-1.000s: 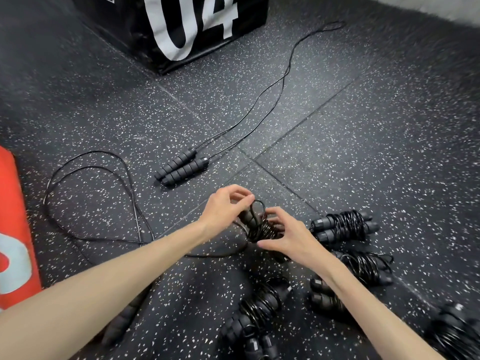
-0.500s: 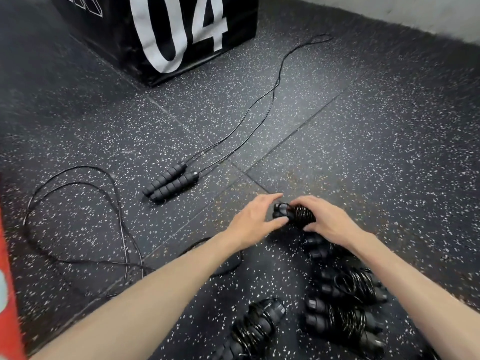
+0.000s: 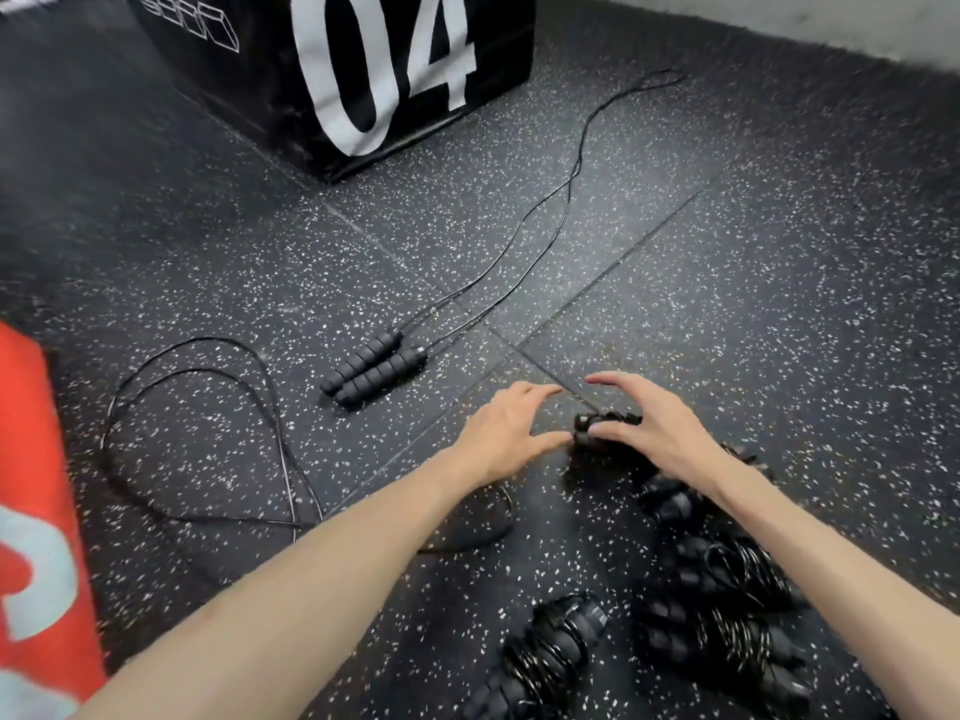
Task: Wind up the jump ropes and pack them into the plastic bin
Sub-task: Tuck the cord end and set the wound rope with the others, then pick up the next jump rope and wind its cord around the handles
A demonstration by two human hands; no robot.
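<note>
Floor (image 3: 779,304): speckled black rubber.
Box (image 3: 260,96): "04" printed in white.
Left hand (image 3: 506,433): fingers spread, nothing held.
Right hand (image 3: 654,433): fingers spread over wound rope (image 3: 587,423).

speckled matt rubber floor (image 3: 779,304), ribbed foam handles (image 3: 374,367)

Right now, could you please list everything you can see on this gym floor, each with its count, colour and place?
Wound jump rope bundles: at least four, black. One under the hands, three near the bottom right.
Unwound jump rope with ribbed foam handles: one, black, centre, cord running toward the wall.
Loose looped cord: one, black, left floor.
Padded box printed "04": one, black and white, top.
Red padded object: one, left edge.
Speckled rubber floor: black.
Left hand: fingers spread, beside the bundle.
Right hand: fingers relaxed, over the bundle.
</note>
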